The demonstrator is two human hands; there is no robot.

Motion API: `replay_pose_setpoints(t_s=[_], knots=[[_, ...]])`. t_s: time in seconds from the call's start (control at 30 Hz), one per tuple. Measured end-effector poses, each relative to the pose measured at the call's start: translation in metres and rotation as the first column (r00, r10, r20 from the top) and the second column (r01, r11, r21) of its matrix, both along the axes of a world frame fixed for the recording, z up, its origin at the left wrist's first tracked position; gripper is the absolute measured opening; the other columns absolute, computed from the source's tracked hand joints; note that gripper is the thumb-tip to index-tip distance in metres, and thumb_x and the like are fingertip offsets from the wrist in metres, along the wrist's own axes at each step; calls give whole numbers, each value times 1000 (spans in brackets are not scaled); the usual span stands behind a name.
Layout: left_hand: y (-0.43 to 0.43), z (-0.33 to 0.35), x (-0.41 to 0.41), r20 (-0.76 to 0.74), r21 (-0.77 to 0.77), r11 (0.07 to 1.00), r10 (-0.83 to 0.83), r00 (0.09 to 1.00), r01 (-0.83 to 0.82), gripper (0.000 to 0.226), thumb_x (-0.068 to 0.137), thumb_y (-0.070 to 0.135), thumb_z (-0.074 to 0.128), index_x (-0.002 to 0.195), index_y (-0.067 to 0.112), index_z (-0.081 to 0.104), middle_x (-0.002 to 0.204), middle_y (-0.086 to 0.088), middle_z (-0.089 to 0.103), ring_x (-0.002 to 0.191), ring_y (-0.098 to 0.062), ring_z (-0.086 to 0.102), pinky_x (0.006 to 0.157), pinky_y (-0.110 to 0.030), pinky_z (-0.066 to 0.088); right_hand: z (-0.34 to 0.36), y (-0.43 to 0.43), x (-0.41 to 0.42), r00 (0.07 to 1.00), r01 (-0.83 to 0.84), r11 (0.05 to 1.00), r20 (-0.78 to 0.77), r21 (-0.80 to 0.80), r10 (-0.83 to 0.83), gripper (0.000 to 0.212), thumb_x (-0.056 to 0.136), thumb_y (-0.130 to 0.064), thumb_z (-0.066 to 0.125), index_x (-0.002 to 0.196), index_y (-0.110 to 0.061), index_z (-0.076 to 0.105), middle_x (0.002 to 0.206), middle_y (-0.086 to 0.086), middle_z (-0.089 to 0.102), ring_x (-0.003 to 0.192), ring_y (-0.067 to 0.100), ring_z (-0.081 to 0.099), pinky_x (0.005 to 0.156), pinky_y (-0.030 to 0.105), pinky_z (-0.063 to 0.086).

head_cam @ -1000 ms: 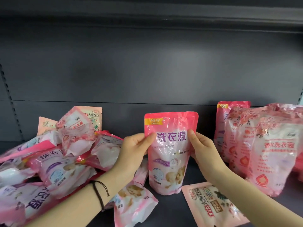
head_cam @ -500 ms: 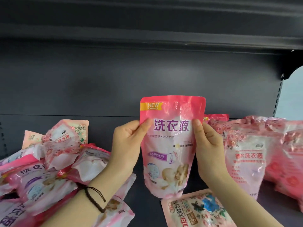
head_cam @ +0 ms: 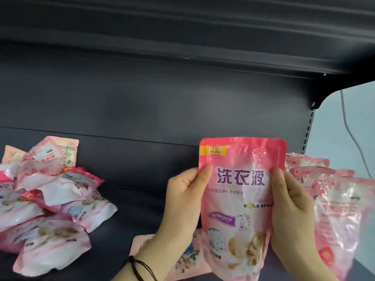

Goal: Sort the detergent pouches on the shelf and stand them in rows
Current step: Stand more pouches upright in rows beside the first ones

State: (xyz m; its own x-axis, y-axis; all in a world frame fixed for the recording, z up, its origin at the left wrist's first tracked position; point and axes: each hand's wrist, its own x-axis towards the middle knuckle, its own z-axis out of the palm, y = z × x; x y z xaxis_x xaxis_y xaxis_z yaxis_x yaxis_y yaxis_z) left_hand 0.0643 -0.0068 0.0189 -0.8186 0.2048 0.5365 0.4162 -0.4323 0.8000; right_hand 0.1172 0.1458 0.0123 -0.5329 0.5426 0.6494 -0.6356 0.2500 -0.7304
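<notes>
A pink detergent pouch with purple lettering and a yellow "NEW" tag is held upright in front of the shelf. My left hand pinches its left edge and my right hand grips its right edge. Standing pink pouches form a row just right of it, partly hidden behind the held pouch and my right hand. A loose heap of pink and white pouches lies at the left. One flat pouch lies on the shelf under my hands.
The dark shelf floor shows bare between the heap and my hands. A dark back panel and the upper shelf close the space. The shelf's right upright borders a pale wall with a hanging cable.
Both hands carried the pouch rightward, close to the standing row. The view swung right too, so the heap now sits farther left.
</notes>
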Motion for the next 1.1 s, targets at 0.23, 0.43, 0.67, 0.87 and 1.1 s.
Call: replay_pose_setpoints(t_s=[0.23, 0.43, 0.67, 0.87, 1.1], knots=[[50, -23, 13, 125, 16, 1000, 9, 992, -11, 34, 81, 42, 63, 82, 9, 74, 90, -23, 70, 79, -24, 64, 78, -40, 55, -26, 35, 3, 992, 114, 993, -54, -43, -116, 42, 91, -37, 48, 70, -1, 53, 54, -1, 47, 49, 7, 41, 42, 14, 35], [60, -38, 1, 167, 12, 995, 99, 981, -102, 40, 82, 42, 65, 85, 2, 70, 96, -33, 63, 82, -30, 60, 86, -57, 50, -48, 37, -15, 988, 147, 987, -25, -71, -149, 38, 94, -34, 44, 70, -6, 51, 60, -1, 46, 56, 7, 42, 52, 19, 37], [60, -48, -12, 113, -17, 984, 179, 977, -178, 43, 84, 44, 62, 84, 2, 66, 91, -33, 63, 75, -34, 59, 72, -45, 50, -56, 32, -33, 971, 236, 972, -47, -24, -237, 41, 100, -29, 41, 59, -28, 41, 54, -15, 38, 52, 1, 34, 50, 12, 31], [72, -47, -21, 141, 24, 965, 255, 957, -261, 38, 89, 43, 56, 75, 8, 64, 76, -22, 65, 67, -26, 58, 62, -37, 50, -53, 24, -52, 954, 290, 957, -80, -7, -290, 43, 102, -25, 40, 62, -40, 42, 56, -19, 44, 53, -1, 35, 52, 11, 32], [68, -49, -28, 17, -41, 962, 271, 962, -270, 35, 89, 44, 53, 77, 13, 63, 72, -12, 66, 63, -28, 60, 57, -35, 51, -58, 30, -53, 960, 275, 961, -65, 39, -273, 38, 98, -37, 39, 60, -37, 42, 54, -17, 43, 51, 1, 36, 50, 12, 32]])
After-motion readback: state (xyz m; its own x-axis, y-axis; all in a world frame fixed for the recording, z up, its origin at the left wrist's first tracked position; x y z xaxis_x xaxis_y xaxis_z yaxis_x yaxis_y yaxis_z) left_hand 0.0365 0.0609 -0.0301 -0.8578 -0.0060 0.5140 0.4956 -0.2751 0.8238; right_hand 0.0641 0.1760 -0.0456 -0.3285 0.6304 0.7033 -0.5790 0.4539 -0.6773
